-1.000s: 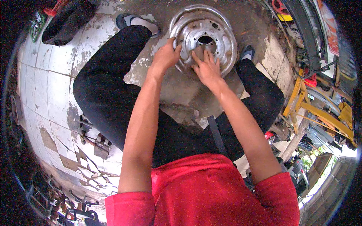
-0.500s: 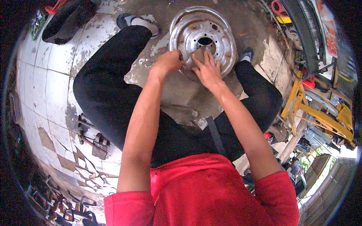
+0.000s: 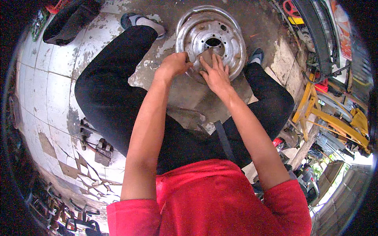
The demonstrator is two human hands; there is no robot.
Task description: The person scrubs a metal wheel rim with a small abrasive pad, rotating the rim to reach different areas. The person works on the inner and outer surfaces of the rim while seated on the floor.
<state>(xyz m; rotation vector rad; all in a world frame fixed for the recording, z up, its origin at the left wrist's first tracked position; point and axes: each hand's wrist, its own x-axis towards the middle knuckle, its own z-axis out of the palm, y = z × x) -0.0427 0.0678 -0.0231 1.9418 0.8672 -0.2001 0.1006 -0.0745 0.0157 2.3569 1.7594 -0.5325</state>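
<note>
A bare silvery steel wheel rim (image 3: pixel 193 36) lies on the floor between my feet, with a round centre hole and small bolt holes around it. My left hand (image 3: pixel 176 64) is closed around the wheel's near-left edge. Beneath the fingers of my right hand (image 3: pixel 217 77) is a brown piece of sandpaper (image 3: pixel 205 57), pressed against the wheel's face just below the centre hole. The fingers of that hand are partly spread over the sheet, and its thumb points left.
A metal tool with a blocky end (image 3: pixel 104 152) lies on the cracked white tiles at left. On the right are a yellow metal frame (image 3: pixel 334 124) and piled parts. A black boxy object (image 3: pixel 71 23) stands at far left. A dark flat strip (image 3: pixel 224 141) crosses my lap.
Both hands keep their places on the wheel, and the sandpaper has barely shifted. The whole view has moved very slightly.
</note>
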